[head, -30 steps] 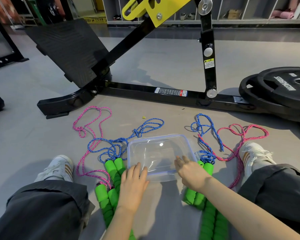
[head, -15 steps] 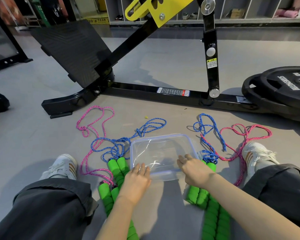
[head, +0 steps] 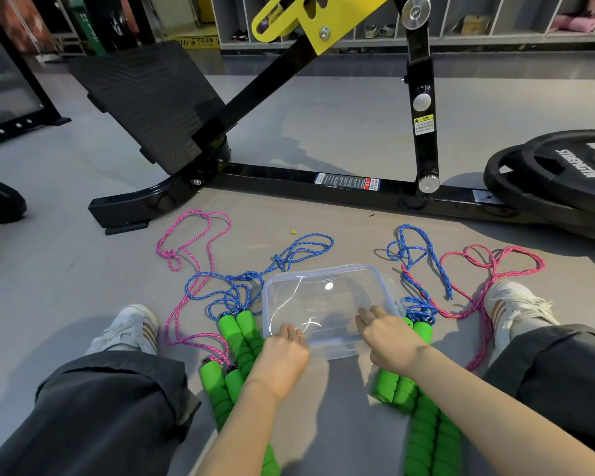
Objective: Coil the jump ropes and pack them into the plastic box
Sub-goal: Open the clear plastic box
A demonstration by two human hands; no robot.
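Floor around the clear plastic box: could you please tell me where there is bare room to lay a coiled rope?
Bare grey floor lies left of the pink rope, and between the clear plastic box and the black machine base. Both sides of the box are crowded with ropes and green foam handles.

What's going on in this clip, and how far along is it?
A person sits on a gym floor with both hands on the near edge of a clear plastic box: left hand at the near-left corner, right hand at the near-right. The box appears empty. Pink and blue jump ropes with green foam handles lie loose and uncoiled on either side, so packing hasn't started.
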